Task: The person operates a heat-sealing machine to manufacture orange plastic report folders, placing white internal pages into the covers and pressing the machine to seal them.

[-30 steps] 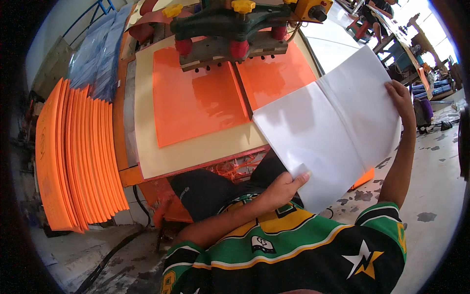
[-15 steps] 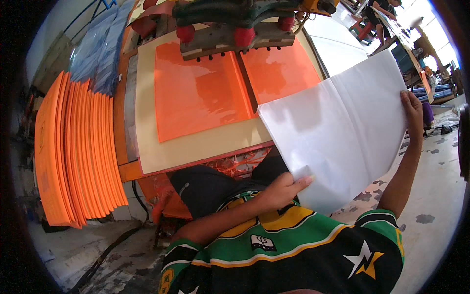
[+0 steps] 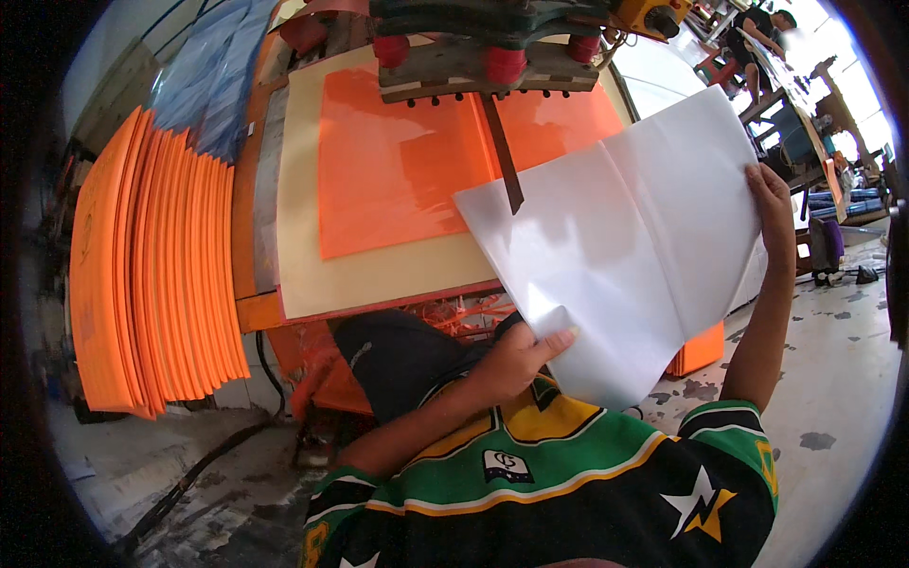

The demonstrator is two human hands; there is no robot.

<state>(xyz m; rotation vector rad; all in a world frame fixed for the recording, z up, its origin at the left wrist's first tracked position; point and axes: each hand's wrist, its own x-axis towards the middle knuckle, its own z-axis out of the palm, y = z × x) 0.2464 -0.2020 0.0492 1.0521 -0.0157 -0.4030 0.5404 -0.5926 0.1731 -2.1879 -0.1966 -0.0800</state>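
A large white, glossy sheet [image 3: 615, 256] with a crease down its middle hangs tilted between my hands. My left hand [image 3: 525, 364] pinches its near left edge, thumb on top. At the far right edge, my right hand [image 3: 772, 194] grips it, with the fingers partly hidden behind. The sheet's left corner passes beneath a dark narrow strip [image 3: 502, 156] that juts from the press. Orange plastic sheets [image 3: 398, 180] lie on a cream board [image 3: 379, 284], partly covered by the white sheet on the right.
Over the board hangs the press head [image 3: 483, 80] with red cylindrical parts. A row of orange folded covers [image 3: 156, 284] stands at left, with bluish clear plastic [image 3: 213, 85] behind. An orange stack [image 3: 701, 350] shows below the white sheet. Another person [image 3: 757, 43] works at far right.
The white sheet has moved left over the orange plastic, and its corner has slipped under the dark strip. Both hands keep their hold. The view has shifted slightly.
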